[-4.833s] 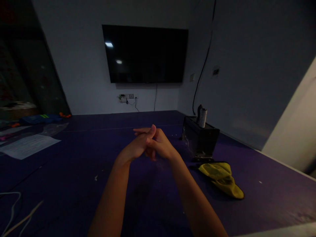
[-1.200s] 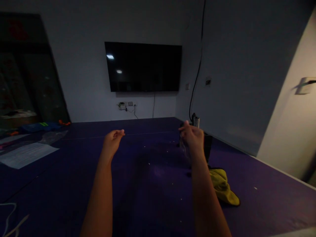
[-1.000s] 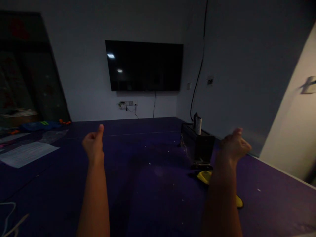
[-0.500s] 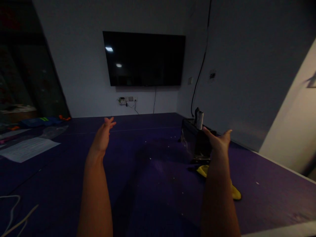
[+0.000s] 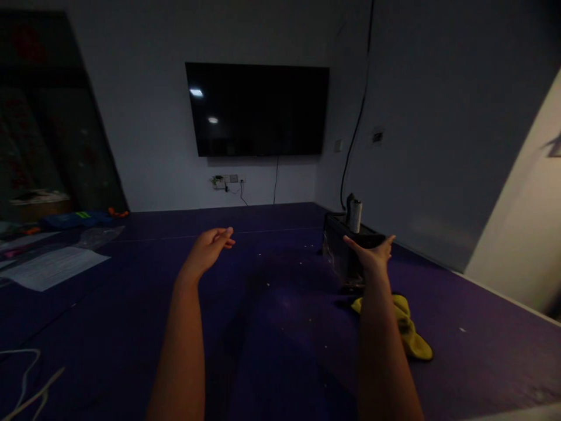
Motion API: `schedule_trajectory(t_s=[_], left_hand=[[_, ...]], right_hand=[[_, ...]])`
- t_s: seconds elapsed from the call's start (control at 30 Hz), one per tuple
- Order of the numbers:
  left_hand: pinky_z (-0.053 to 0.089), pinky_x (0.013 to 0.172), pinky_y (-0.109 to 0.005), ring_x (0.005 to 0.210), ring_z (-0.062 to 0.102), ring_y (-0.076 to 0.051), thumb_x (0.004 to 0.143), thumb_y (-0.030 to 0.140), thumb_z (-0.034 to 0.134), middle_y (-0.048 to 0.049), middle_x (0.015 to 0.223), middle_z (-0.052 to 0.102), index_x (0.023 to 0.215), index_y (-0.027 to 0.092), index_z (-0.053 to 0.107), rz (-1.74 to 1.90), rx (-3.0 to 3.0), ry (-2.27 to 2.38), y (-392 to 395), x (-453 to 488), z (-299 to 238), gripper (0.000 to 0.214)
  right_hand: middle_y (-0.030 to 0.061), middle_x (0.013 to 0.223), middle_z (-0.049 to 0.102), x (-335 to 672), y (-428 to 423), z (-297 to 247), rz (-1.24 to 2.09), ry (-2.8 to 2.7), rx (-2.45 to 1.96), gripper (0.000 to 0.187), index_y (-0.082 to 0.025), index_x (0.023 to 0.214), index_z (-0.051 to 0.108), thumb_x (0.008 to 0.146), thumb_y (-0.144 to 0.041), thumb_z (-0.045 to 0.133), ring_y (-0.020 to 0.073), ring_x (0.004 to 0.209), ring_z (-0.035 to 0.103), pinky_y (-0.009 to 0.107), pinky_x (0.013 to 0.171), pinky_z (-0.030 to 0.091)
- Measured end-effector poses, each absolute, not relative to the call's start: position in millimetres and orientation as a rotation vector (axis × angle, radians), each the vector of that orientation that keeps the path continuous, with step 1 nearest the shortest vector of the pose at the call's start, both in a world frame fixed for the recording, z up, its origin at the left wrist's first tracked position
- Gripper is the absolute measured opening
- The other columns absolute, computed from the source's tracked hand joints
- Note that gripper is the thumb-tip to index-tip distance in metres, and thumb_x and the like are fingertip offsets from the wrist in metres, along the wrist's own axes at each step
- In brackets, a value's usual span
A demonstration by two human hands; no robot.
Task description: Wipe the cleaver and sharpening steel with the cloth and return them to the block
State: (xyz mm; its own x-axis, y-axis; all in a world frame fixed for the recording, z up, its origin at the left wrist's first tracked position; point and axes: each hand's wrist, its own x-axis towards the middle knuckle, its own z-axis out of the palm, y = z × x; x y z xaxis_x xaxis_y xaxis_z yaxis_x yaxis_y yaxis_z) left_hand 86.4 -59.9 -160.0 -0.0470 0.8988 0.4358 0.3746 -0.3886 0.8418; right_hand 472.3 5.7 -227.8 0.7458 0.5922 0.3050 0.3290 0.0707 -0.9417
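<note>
My left hand [image 5: 209, 250] is raised over the purple floor, its fingers loosely bent, slightly apart, with nothing in them. My right hand [image 5: 373, 255] is held up with the thumb spread wide from the fingers, and it is empty as well. In the view it overlaps the near side of a black box-like case [image 5: 337, 251]; whether they touch I cannot tell, but the hand looks closer to me. On top of the case stand a pale cylinder [image 5: 356, 216] and a dark object [image 5: 349, 204]. Beneath my right forearm lies a yellow cloth [image 5: 409, 333], partly hidden.
A large black television [image 5: 260, 111] hangs on the far wall, above sockets [image 5: 234, 178] and cords. Paper sheets [image 5: 55, 268] lie on the purple floor [image 5: 272, 345] at left, with pale cables [image 5: 30, 374] nearer me. Small white scraps dot the floor.
My left hand has moved right and slightly down, its fingers curling more. My right hand has shifted left and a little lower, uncovering more of the yellow cloth. The view has tilted slightly.
</note>
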Motion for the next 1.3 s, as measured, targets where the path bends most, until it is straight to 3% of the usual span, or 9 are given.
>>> schedule_trajectory(t_s=[0.17, 0.27, 0.4, 0.5, 0.63, 0.77, 1.1, 1.3], left_hand=[[0.049, 0.069, -0.031, 0.072, 0.065, -0.019, 0.075, 0.04, 0.056, -0.0088, 0.075, 0.069, 0.08, 0.016, 0.063, 1.548, 1.774, 1.311, -56, 88, -162, 0.026], [0.048, 0.065, -0.029, 0.068, 0.065, -0.017, 0.072, 0.024, 0.053, -0.0064, 0.074, 0.069, 0.083, 0.016, 0.064, 1.635, 1.734, 1.266, -55, 87, -161, 0.017], [0.048, 0.064, -0.025, 0.067, 0.065, -0.014, 0.061, 0.009, 0.04, -0.0038, 0.073, 0.069, 0.074, 0.016, 0.064, 1.88, 1.729, 1.183, -56, 85, -158, 0.029], [0.047, 0.061, -0.023, 0.061, 0.064, -0.013, 0.057, 0.009, 0.036, -0.0005, 0.056, 0.063, 0.065, 0.016, 0.064, 2.119, 1.733, 1.103, -58, 83, -156, 0.029], [0.041, 0.046, -0.019, 0.041, 0.054, -0.011, 0.053, 0.011, 0.036, 0.0045, 0.034, 0.042, 0.052, 0.016, 0.06, 2.293, 1.698, 1.025, -62, 80, -154, 0.025], [0.033, 0.039, -0.018, 0.033, 0.046, -0.009, 0.053, 0.011, 0.037, 0.0032, 0.035, 0.045, 0.05, 0.015, 0.061, 2.39, 1.705, 1.026, -65, 81, -154, 0.025], [0.026, 0.042, -0.02, 0.037, 0.038, -0.008, 0.046, 0.011, 0.032, 0.002, 0.035, 0.04, 0.037, 0.017, 0.049, 2.844, 1.64, 1.324, -75, 86, -152, 0.02], [0.026, 0.044, -0.022, 0.037, 0.036, -0.01, 0.051, 0.01, 0.032, 0.0031, 0.036, 0.036, 0.041, 0.017, 0.045, 3.289, 1.187, 1.005, -81, 83, -149, 0.018]], right_hand=[[0.0231, 0.147, 0.012, 467, 10, -231, 0.221, -0.711, -1.539, 0.143, -0.016, 0.142, 0.008, 0.026, -0.051, 0.082, 0.0404, 0.135, 0.008, 0.055, 0.107, 0.01], [0.0197, 0.145, 0.021, 466, 15, -237, 0.135, -0.707, -1.495, 0.131, -0.019, 0.138, 0.017, 0.029, -0.052, 0.082, 0.0392, 0.134, 0.012, 0.054, 0.107, 0.009], [0.0149, 0.137, 0.034, 470, 25, -249, 0.015, -0.706, -1.429, 0.116, -0.022, 0.13, 0.028, 0.031, -0.051, 0.08, 0.0356, 0.13, 0.025, 0.052, 0.106, 0.015], [0.0132, 0.132, 0.039, 473, 31, -253, 0.002, -0.687, -1.43, 0.108, -0.021, 0.127, 0.031, 0.033, -0.046, 0.08, 0.0344, 0.126, 0.031, 0.049, 0.105, 0.021], [0.0127, 0.133, 0.037, 469, 29, -252, 0.01, -0.655, -1.429, 0.103, -0.023, 0.126, 0.032, 0.036, -0.04, 0.078, 0.0353, 0.127, 0.029, 0.051, 0.104, 0.022], [0.013, 0.136, 0.032, 460, 23, -248, 0.058, -0.635, -1.421, 0.101, -0.027, 0.129, 0.029, 0.04, -0.037, 0.076, 0.038, 0.128, 0.023, 0.061, 0.1, 0.021], [0.0129, 0.139, 0.031, 459, 19, -245, 0.088, -0.634, -1.421, 0.098, -0.027, 0.13, 0.029, 0.042, -0.032, 0.072, 0.0379, 0.129, 0.021, 0.065, 0.098, 0.02], [0.0112, 0.139, 0.031, 465, 20, -244, 0.125, -0.622, -1.409, 0.096, -0.03, 0.129, 0.03, 0.042, -0.03, 0.071, 0.0373, 0.129, 0.022, 0.065, 0.097, 0.02]])
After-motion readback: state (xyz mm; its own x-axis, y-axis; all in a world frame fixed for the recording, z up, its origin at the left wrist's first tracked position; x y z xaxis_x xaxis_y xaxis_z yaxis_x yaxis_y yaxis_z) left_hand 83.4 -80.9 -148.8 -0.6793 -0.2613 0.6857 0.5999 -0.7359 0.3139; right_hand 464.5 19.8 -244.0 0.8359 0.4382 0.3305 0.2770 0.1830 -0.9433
